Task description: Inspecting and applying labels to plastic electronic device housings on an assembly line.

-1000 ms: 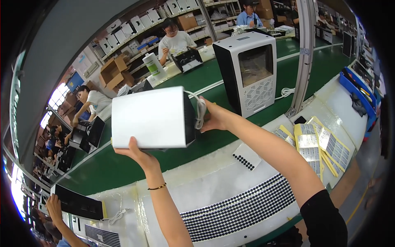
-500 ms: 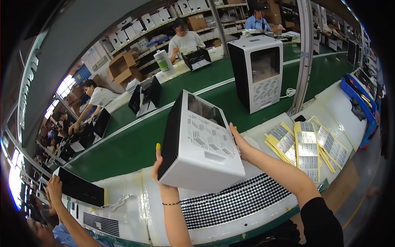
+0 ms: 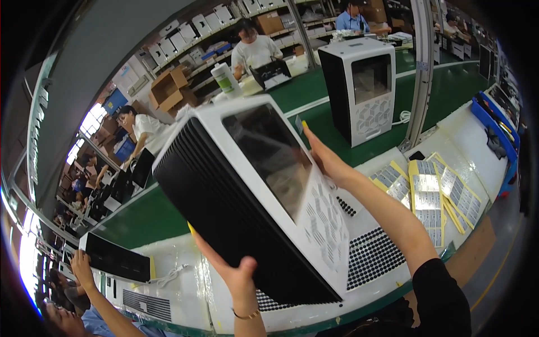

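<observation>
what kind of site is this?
Likely an electronics assembly line: a long green conveyor belt with seated workers, identical white-and-black box-shaped appliance housings, and shelves stacked with more white units.

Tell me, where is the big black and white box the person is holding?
In the head view the black and white box is tilted in the middle, held up between the left hand below and the right hand on its right side, above the white bench.
</observation>
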Demonstrator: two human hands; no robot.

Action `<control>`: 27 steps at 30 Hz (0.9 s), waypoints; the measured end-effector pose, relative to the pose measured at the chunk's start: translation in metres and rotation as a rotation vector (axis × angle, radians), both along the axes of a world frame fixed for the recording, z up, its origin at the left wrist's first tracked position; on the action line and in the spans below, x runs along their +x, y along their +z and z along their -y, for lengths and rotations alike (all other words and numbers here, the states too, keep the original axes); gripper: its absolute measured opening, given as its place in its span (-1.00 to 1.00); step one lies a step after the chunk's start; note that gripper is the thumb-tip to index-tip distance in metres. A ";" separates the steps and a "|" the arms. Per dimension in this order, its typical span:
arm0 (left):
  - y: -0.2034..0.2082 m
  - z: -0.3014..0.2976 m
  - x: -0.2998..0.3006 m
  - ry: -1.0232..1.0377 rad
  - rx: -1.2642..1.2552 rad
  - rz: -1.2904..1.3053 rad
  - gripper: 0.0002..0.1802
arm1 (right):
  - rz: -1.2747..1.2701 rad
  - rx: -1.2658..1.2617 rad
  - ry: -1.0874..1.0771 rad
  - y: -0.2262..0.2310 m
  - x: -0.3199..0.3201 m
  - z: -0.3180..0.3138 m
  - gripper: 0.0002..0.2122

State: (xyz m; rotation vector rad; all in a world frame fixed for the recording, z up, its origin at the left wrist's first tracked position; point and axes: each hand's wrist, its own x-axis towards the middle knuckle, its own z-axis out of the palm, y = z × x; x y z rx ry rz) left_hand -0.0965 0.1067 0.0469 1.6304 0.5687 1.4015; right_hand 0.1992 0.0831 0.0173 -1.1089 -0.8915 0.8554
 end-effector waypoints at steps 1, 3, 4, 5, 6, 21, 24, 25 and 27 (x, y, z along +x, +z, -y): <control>-0.011 0.009 -0.007 0.056 0.060 -0.038 0.41 | -0.023 0.096 0.015 -0.005 -0.005 0.002 -0.36; -0.026 0.028 -0.020 0.201 0.088 -0.131 0.47 | -0.143 0.161 0.025 -0.002 -0.019 0.001 -0.40; -0.033 0.034 -0.030 0.241 0.124 -0.270 0.53 | -0.175 0.153 0.056 -0.001 -0.021 0.004 -0.40; -0.039 0.042 -0.028 0.199 0.154 -0.197 0.54 | -0.073 0.186 -0.025 -0.003 -0.023 0.002 -0.39; -0.042 0.055 -0.028 0.168 0.187 -0.128 0.56 | 0.024 0.221 -0.095 -0.003 -0.030 -0.004 -0.37; -0.070 0.067 -0.054 -0.380 -0.452 0.032 0.12 | 0.108 0.387 -0.175 0.019 -0.032 0.018 -0.46; -0.035 0.075 -0.081 -0.337 -0.242 0.019 0.13 | 0.167 0.351 -0.101 0.029 -0.037 0.022 -0.50; -0.026 0.078 -0.085 -0.333 -0.176 0.015 0.13 | 0.170 0.342 -0.108 0.035 -0.038 0.026 -0.50; 0.012 0.094 -0.079 -0.277 -0.001 0.007 0.15 | 0.349 0.428 -0.159 0.063 -0.051 0.038 -0.52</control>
